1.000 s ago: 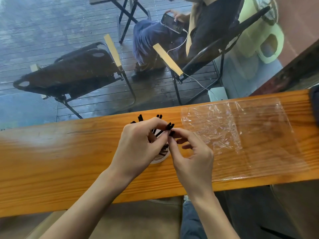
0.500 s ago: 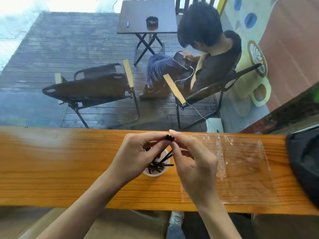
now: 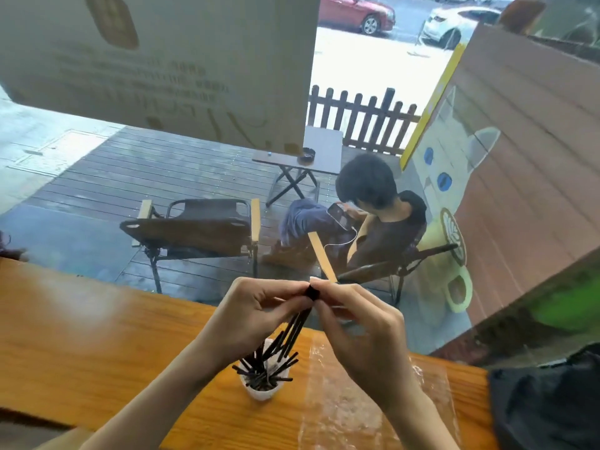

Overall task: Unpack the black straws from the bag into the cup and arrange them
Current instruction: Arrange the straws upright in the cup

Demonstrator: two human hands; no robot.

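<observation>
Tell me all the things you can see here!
thin black plastic straws: many, black, in the cup; a few pinched at their tops
small white round cup: one, white, on the counter
clear crinkled plastic bag: one, see-through, flat, right of cup
long orange wooden counter: one, orange, foreground
black cloth bag: one, counter's right end
black folding chair: one, empty, outside
seated person with phone: one, outside
left hand: fingers pinching straw tops
right hand: same pinch

Faint, seemingly illegible print on window poster (image 3: 156, 60)
</observation>
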